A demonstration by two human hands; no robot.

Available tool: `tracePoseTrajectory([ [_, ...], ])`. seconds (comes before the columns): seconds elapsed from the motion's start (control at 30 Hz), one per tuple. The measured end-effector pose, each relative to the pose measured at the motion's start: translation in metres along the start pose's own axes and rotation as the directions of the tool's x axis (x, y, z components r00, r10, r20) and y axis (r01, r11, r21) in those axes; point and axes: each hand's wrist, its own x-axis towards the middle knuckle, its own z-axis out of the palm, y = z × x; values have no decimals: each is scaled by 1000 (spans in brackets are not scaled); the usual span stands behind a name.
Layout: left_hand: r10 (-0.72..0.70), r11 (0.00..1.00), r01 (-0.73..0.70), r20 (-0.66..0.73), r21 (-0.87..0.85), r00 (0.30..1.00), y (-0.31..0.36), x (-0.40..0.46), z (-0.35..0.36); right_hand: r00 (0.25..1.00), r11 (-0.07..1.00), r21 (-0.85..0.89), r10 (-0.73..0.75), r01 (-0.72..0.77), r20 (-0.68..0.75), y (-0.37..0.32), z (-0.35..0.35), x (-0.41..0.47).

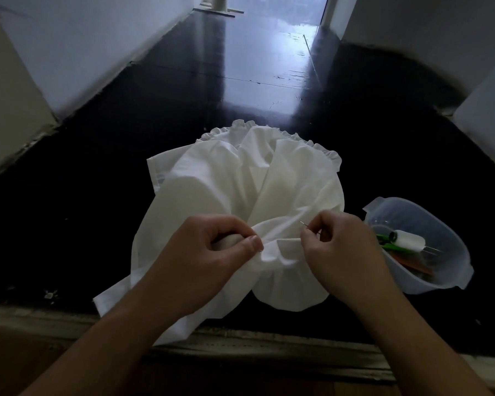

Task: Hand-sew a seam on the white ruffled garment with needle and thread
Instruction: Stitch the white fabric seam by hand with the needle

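The white ruffled garment [240, 178] lies bunched on the dark floor, its frilled edge at the far side. My left hand [212, 252] pinches a fold of the cloth between thumb and fingers near the seam. My right hand [337, 250] pinches a thin needle [304, 223], whose tip pokes up just above the fabric edge. The thread itself is too fine to make out. Both hands sit close together over the near part of the garment.
A clear plastic bowl [446, 278] stands on the floor at the right, holding a white thread spool [409, 240], green-handled tools and an orange item. White walls flank the dark glossy floor [183, 90]. A worn threshold strip [269, 347] runs along the near edge.
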Motion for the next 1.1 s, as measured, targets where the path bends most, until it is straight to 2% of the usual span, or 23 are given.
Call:
tracePoseTrajectory([
  [0.07, 6, 1000, -6, -1, -4, 1000, 0, 0, 0, 999, 983, 182, -41, 34, 35, -6, -5, -2],
  [0.13, 14, 1000, -14, 3, -7, 1000, 0, 0, 0, 984, 920, 386, -118, 59, 132, -14, -11, -6],
  [0.2, 22, 1000, -22, 19, -16, 1000, 1, -1, 1, 948, 897, 424, -234, 125, 215, -19, -11, -9],
  [0.33, 37, 999, -37, 36, -8, 999, 0, -1, 0, 928, 921, 334, -288, 201, 237, -17, -2, -9],
  [0.43, 37, 999, -37, 49, -3, 998, 1, -1, 0, 943, 918, 352, -266, 185, 198, -15, -3, -8],
  [0.53, 32, 999, -32, 35, 4, 999, 0, -1, 0, 966, 950, 248, -227, 191, 125, -10, -1, -6],
  [0.67, 22, 1000, -22, 17, 5, 1000, 0, -1, -1, 987, 980, 132, -156, 150, 39, -2, 0, -2],
  [1.1, 4, 1000, -3, 24, -22, 1000, 2, -1, -2, 999, 997, -67, 40, -41, -18, 15, 4, 8],
])
